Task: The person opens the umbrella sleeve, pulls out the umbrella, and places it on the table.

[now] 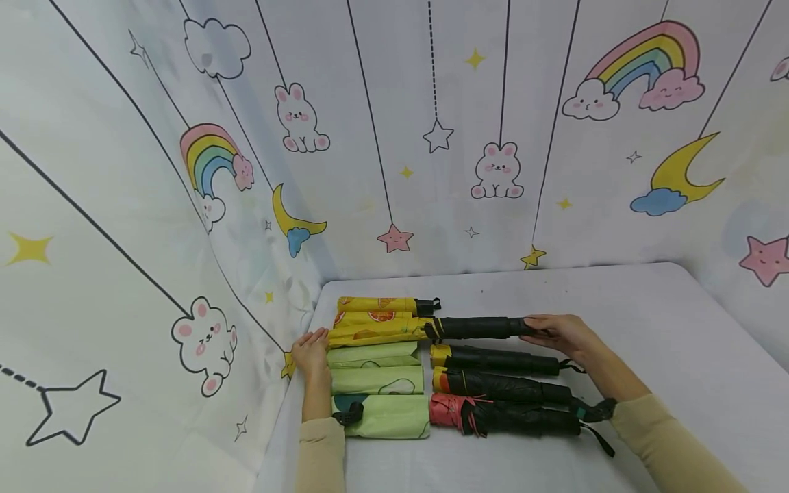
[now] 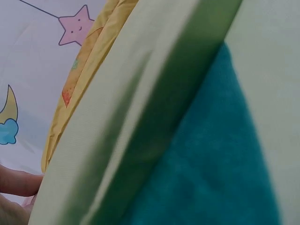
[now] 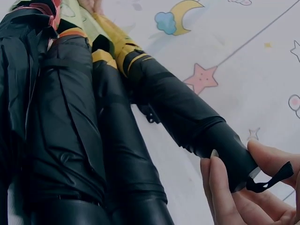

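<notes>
mostly cut off, left wrist view: left hand [image 2: 18, 183]; right hand [image 1: 564, 335] pinches black umbrella [image 1: 477, 328]

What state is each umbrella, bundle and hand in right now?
Held black umbrella: closed.
Its strap: sticking out loose.
Three nearer black umbrellas: closed, lying side by side.
Three light-green fabric bundles: lying side by side; contents can't be told.
Yellow fruit-print bundles: close together.
Right hand: gripping the held umbrella's end.
Left hand: at the nearest yellow bundle's left end.

R hand [image 1: 562, 333] pinching blk umbrella [image 1: 477, 328] end, L hand [image 1: 311, 351] at ylw cloth [image 1: 377, 333], grn rolls [image 1: 370, 381] nearer
</notes>
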### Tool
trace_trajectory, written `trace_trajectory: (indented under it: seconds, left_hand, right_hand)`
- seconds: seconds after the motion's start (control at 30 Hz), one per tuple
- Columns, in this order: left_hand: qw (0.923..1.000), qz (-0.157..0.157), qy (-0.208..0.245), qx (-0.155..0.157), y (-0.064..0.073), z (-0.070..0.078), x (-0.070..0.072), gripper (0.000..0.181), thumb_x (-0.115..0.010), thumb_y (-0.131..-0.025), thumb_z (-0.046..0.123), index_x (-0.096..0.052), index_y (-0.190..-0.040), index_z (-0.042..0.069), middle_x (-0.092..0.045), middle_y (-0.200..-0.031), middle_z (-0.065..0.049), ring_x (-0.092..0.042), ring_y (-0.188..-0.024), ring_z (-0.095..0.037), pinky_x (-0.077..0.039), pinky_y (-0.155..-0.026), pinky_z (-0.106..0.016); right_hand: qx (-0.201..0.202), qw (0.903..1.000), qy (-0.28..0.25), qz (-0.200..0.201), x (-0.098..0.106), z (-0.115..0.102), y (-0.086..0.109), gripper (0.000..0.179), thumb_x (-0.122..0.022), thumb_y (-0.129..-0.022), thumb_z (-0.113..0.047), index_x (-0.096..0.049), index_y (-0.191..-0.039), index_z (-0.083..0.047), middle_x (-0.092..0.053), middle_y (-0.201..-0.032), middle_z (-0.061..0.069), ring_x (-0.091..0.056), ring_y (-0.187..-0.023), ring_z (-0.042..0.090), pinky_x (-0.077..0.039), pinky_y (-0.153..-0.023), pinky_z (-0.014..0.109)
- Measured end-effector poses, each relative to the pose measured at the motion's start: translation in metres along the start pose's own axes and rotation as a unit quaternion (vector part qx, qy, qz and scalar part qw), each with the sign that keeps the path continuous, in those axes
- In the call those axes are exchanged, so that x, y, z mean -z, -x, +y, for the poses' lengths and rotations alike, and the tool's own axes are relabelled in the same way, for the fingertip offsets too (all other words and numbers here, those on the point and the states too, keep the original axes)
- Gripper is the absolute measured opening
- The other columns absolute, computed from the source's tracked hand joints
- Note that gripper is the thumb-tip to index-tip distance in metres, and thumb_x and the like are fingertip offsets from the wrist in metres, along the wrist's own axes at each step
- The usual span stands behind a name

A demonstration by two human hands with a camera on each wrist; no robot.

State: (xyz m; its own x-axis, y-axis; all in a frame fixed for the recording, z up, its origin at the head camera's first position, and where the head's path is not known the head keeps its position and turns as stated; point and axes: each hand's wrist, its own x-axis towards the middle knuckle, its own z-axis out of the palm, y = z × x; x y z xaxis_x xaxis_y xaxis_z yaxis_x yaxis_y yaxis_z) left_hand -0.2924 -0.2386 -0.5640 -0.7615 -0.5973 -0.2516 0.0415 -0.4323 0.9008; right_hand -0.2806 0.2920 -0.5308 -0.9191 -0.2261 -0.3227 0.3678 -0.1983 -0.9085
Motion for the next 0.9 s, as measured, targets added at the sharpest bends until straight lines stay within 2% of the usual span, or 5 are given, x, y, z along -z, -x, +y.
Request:
trace_trajectory:
  seconds: [0.2, 0.4, 0.57, 0.9]
  left_hand:
    - [0.9999, -0.002, -0.014, -0.003, 0.001, 0.0, 0.001, 0.058, -0.052, -0.098, -0.02, -0.029, -0.15, -0.011, -0.054, -0.142, -0.035, -0.058, -0.133, -0.04, -0.047, -0.112, -0.039]
    - [0.9995, 0.004, -0.032, -0.005, 0.001, 0.0, 0.001, 0.056, -0.055, -0.098, -0.018, -0.033, -0.149, -0.01, -0.058, -0.139, -0.031, -0.062, -0.13, -0.037, -0.05, -0.109, -0.038]
    - [0.9996, 0.008, -0.028, -0.006, 0.0, 0.0, 0.0, 0.054, -0.055, -0.099, -0.017, -0.034, -0.148, -0.01, -0.058, -0.138, -0.032, -0.062, -0.129, -0.038, -0.051, -0.109, -0.038]
    - [0.9997, -0.002, -0.023, -0.008, -0.002, 0.0, 0.0, 0.055, -0.051, -0.099, -0.019, -0.031, -0.15, -0.011, -0.056, -0.14, -0.033, -0.06, -0.131, -0.039, -0.049, -0.111, -0.039]
  right_hand:
    - [-0.001, 1.0, 0.0, -0.001, 0.008, 0.0, 0.002, 0.026, -0.073, -0.097, -0.005, -0.073, -0.123, -0.001, -0.071, -0.112, 0.005, -0.076, -0.102, 0.024, -0.05, -0.107, 0.048]
    - [0.0, 1.0, -0.004, -0.004, 0.014, 0.002, 0.005, 0.018, -0.072, -0.098, -0.004, -0.076, -0.116, -0.005, -0.07, -0.112, 0.004, -0.075, -0.102, 0.021, -0.049, -0.108, 0.048]
    - [-0.001, 1.0, -0.007, -0.004, 0.019, 0.003, 0.006, 0.016, -0.071, -0.099, -0.003, -0.078, -0.113, -0.007, -0.07, -0.112, 0.003, -0.075, -0.102, 0.02, -0.048, -0.11, 0.048]
    - [-0.01, 0.9999, -0.004, -0.008, 0.031, 0.007, 0.007, 0.015, -0.069, -0.1, -0.002, -0.079, -0.108, -0.009, -0.068, -0.113, 0.003, -0.075, -0.102, 0.021, -0.054, -0.105, 0.044]
